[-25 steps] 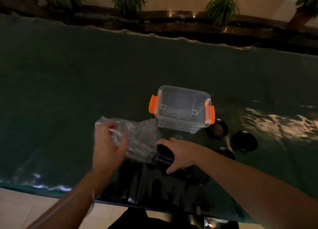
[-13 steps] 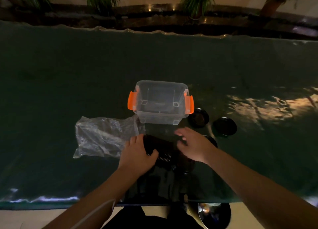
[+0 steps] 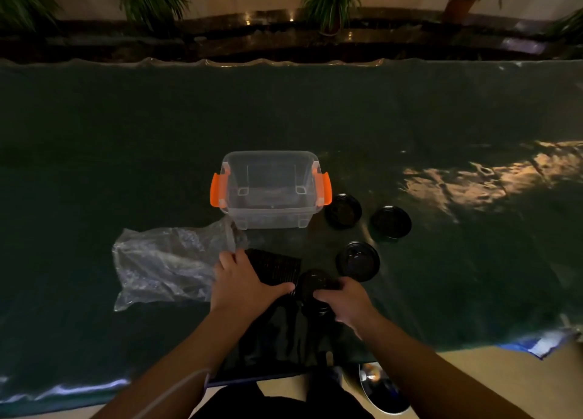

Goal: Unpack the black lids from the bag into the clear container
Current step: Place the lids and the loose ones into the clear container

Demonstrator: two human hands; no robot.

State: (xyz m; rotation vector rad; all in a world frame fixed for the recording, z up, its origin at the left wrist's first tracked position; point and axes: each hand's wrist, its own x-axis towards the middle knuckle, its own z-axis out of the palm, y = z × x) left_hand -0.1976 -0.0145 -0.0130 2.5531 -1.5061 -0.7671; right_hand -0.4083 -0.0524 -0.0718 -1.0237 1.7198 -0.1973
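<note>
A clear container (image 3: 270,212) with orange side latches stands open in the middle of the dark green table. A crumpled clear plastic bag (image 3: 164,264) lies flat to its front left. A stack of black lids (image 3: 277,267) lies on its side just in front of the container. My left hand (image 3: 243,284) rests on the stack's left end. My right hand (image 3: 344,299) grips the end lid (image 3: 315,283) at the stack's right. Three loose black lids (image 3: 358,261) (image 3: 343,210) (image 3: 390,221) lie to the container's right.
The table's near edge (image 3: 94,390) runs just in front of my arms, with tiled floor below. A shoe (image 3: 381,390) shows on the floor. Potted plants (image 3: 329,2) line a dark ledge behind the table. A bright reflection (image 3: 473,176) lies at the right.
My left hand let go of the bag, which now lies flat, and moved onto the lid stack. My right hand shifted from the stack's top to its right end.
</note>
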